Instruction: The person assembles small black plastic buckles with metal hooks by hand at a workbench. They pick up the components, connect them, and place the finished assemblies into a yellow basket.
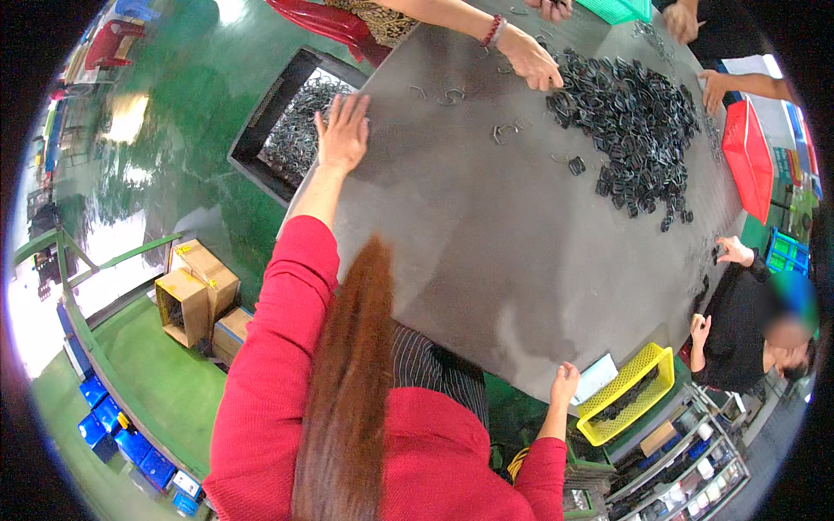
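My left hand (343, 135) lies with fingers spread at the left edge of the round grey table (417, 226), holding nothing. Just beyond it, below the table edge, a black crate (252, 143) holds a mass of small metal pieces (300, 122). My right hand (565, 382) is at the near right table edge, by a white sheet (595, 379) and a yellow basket (627, 395). Its fingers are curled together; what they hold, if anything, is hidden. A big heap of small black buckle-like pieces (638, 130) covers the far right of the table, with a few wire pieces (508, 130) scattered nearer.
Across the table a co-worker's hand (530, 61) with a red bracelet reaches to the heap. Other people's hands work along the far and right edges. A red tray (747, 161) and a green basket (612, 9) sit at the rim. Cardboard boxes (200, 282) stand at left.
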`<state>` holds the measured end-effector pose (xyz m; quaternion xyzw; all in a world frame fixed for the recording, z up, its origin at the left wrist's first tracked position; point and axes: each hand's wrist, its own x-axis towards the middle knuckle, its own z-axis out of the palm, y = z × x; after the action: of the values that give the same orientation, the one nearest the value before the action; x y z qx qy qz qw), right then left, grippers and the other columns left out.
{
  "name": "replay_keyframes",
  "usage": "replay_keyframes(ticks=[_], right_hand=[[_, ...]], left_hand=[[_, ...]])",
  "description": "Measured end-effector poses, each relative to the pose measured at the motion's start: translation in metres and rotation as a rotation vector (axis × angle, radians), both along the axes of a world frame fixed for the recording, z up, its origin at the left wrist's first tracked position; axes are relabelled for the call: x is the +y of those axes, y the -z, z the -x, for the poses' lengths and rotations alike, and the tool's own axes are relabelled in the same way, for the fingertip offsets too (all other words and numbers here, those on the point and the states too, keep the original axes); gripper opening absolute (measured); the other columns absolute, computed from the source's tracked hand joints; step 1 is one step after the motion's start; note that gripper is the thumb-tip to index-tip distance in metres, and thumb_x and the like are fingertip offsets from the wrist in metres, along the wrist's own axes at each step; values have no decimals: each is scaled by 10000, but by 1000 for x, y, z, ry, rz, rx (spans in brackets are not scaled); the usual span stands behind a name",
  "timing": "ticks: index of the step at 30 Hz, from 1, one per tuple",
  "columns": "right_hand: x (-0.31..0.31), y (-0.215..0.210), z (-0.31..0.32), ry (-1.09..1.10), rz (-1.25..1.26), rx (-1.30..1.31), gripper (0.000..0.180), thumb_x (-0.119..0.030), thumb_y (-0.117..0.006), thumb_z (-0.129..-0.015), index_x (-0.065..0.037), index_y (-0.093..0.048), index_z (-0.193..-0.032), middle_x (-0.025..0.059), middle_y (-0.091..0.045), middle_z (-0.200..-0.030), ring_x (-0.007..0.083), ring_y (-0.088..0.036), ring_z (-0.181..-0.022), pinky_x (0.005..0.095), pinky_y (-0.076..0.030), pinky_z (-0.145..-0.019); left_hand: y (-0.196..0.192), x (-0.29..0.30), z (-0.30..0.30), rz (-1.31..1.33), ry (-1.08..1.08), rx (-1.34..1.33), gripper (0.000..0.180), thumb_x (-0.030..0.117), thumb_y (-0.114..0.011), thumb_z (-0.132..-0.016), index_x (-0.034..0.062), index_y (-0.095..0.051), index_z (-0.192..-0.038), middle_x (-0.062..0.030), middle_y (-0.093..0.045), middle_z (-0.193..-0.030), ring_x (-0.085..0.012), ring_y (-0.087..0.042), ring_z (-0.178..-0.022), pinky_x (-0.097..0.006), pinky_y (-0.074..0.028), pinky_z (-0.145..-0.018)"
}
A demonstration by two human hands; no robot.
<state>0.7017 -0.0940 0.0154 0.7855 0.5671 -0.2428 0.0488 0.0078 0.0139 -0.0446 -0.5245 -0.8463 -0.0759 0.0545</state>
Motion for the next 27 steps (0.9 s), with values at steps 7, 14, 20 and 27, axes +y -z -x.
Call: replay_keyframes(ticks=[7,14,20,27], right_hand=[[15,-14,56,-8,5,105,213,-169,-552,-840,-36,-602,-999,146,-565,-1053,300,-480,-1084,388,-365,-948],[68,-40,135,-163,-123,160,207,-165,-546,-850,-51,-594,-1015,142,-538,-1138,300,-496,-1105,383,-388,-938],[97,-55,143,-66,-92,267,211,-135,-565,-832,-65,-587,-1029,128,-534,-1153,292,-513,-1094,376,-399,-929],[197,-8,79,25,-409,256,357,-193,-547,-853,-50,-505,-1177,139,-518,-1181,290,-487,-1125,371,-376,-964]], left_hand=[[-10,4,30,-189,-56,35,392,228,-462,-883,143,-455,-1266,-69,-392,-1346,-272,-272,-1321,-654,-186,-991],[-25,42,-170,-31,725,-374,554,230,-505,-852,208,-320,-1374,-36,-268,-1452,-267,-166,-1377,-560,-136,-1080],[-35,39,-167,113,657,-416,484,182,-491,-845,180,-390,-1318,-53,-330,-1413,-290,-189,-1363,-513,-161,-1088],[-31,59,-156,-181,536,-306,470,67,-495,-815,73,-420,-1279,-119,-395,-1341,-317,-324,-1283,-430,-259,-1054]])
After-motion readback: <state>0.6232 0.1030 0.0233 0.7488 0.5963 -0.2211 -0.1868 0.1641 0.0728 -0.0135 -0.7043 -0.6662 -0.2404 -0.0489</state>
